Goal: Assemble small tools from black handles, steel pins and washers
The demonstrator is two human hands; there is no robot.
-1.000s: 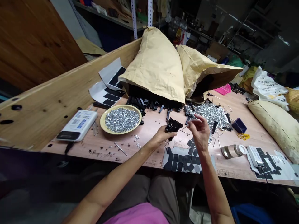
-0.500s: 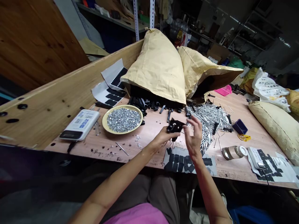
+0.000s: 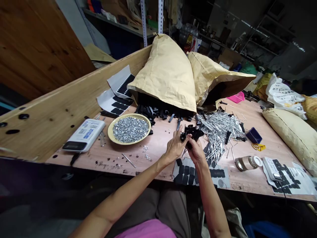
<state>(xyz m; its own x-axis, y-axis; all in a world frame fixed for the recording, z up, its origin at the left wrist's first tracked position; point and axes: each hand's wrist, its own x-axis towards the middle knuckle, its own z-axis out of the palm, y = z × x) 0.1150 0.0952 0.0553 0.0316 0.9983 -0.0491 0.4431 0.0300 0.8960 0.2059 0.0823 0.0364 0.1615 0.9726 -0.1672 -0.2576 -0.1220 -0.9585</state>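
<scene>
A bunch of black plastic parts [image 3: 194, 133] is held above the table between my two hands; their exact kind cannot be made out. My right hand [image 3: 196, 152] is closed around the lower side of the bunch. From the left, my left hand [image 3: 174, 147] grips its edge, thumb across the front and fingers pointing upward. Thin metal pins seem to stick out below. Just right lies a heap of long metal pins [image 3: 220, 127]. Under my hands is a grey sheet with black pads [image 3: 189, 170]. A yellow dish [image 3: 111, 136] full of small metal nuts or washers stands at left.
Large paper sacks [image 3: 165, 72] stand at the back, with black parts [image 3: 148, 112] spilling out. A white power bank-like box [image 3: 85, 134] lies far left by the wooden side board [image 3: 61, 96]. To the right are a glass jar [image 3: 247, 162], a blue box [image 3: 254, 135] and another sack [image 3: 292, 135].
My right hand, open beside the black parts before, has closed on them from below. The bunch has shifted slightly right, and my left hand has moved its grip to the left edge.
</scene>
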